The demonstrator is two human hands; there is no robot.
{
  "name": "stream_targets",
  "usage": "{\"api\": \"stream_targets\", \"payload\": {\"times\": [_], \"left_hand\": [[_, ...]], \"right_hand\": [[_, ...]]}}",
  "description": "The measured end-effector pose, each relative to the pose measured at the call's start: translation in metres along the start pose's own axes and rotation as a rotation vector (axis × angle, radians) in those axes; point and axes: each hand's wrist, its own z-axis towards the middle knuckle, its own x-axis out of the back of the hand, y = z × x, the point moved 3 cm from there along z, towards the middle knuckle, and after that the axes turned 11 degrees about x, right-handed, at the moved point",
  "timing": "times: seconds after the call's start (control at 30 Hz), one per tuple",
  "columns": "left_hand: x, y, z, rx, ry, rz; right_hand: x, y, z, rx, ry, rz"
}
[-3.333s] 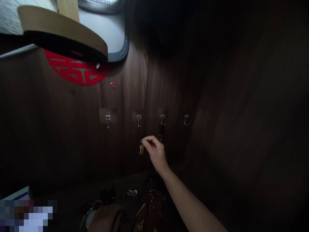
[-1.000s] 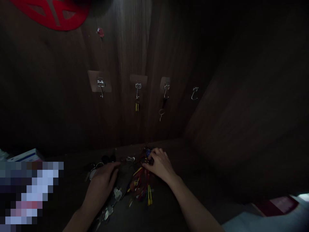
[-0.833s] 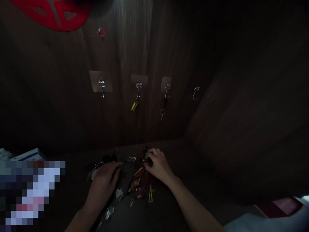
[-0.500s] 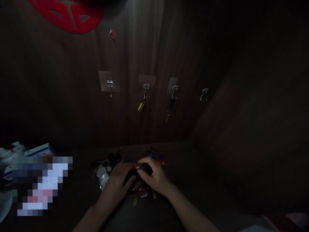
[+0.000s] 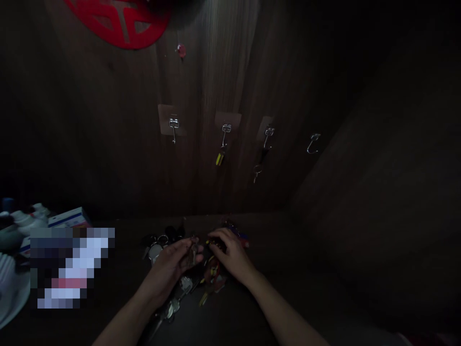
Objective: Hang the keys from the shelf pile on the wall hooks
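My left hand (image 5: pixel 169 264) pinches a key (image 5: pixel 193 252) between thumb and fingers, just above the dark surface. My right hand (image 5: pixel 234 252) is close beside it, its fingers curled around something dark with a small yellow bit showing; the dim light hides what it is. Below the two hands lies a loose pile of keys (image 5: pixel 212 274) with coloured parts, red and yellow among them. Several silvery keys (image 5: pixel 173 307) trail toward the front, under my left forearm. Left of my left hand sits a key ring with a pale round tag (image 5: pixel 155 251).
Four is avoided here: several metal hooks (image 5: pixel 174 123) are stuck on the wooden back panel. A yellow-tagged key (image 5: pixel 220 157) and a key on a ring (image 5: pixel 256 174) hang from two of them. White bottles (image 5: pixel 30 220) and a box (image 5: pixel 68 217) stand left. A red decoration (image 5: pixel 126 33) hangs above.
My left hand has turned to show its palm side, with a key now visible in its fingers. My hands have moved slightly apart, uncovering more of the pile. The view has shifted slightly left.
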Motion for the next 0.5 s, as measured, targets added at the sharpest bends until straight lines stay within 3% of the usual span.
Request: {"api": "stream_targets", "payload": {"times": [0.23,0.5], "left_hand": [[-0.004,0.004,-0.003,-0.020,-0.037,-0.061],[-0.003,-0.002,0.002,-0.047,-0.012,0.048]], "right_hand": [[0.002,-0.019,0.001,0.151,0.109,-0.035],[-0.003,-0.031,-0.002,0.236,0.072,0.000]]}}
